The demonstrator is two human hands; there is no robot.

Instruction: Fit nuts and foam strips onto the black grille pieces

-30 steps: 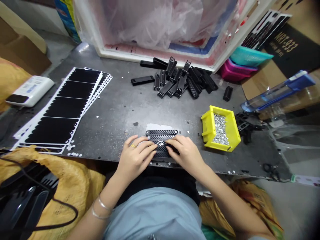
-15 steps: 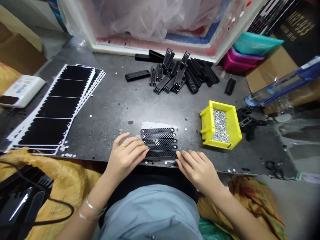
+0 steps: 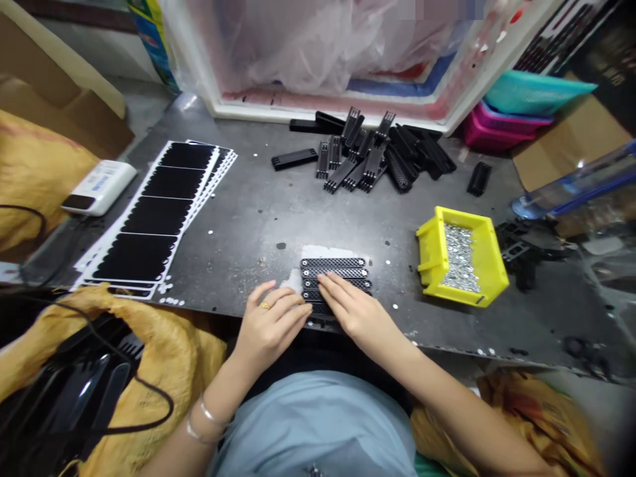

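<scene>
Several black mesh-patterned strips lie side by side at the table's front edge, small silver rings at their ends. My left hand is at the left end of the nearest strip, its fingertips pressed together; whatever they hold is hidden. My right hand reaches over the strips, fingers closed together and tips down on their middle. It covers the place where a small cluster of loose silver rings lay. A yellow bin full of small silver metal pieces stands to the right.
A pile of black plastic parts lies at the back before a white-framed tray. Black die-cut sheets lie left, near a white box-shaped device. A yellow sack of black parts stands front left.
My right hand has moved left from the right end of the nearest strip onto the middle of the strips. The left hand stays at the left end. The whole view has shifted.
</scene>
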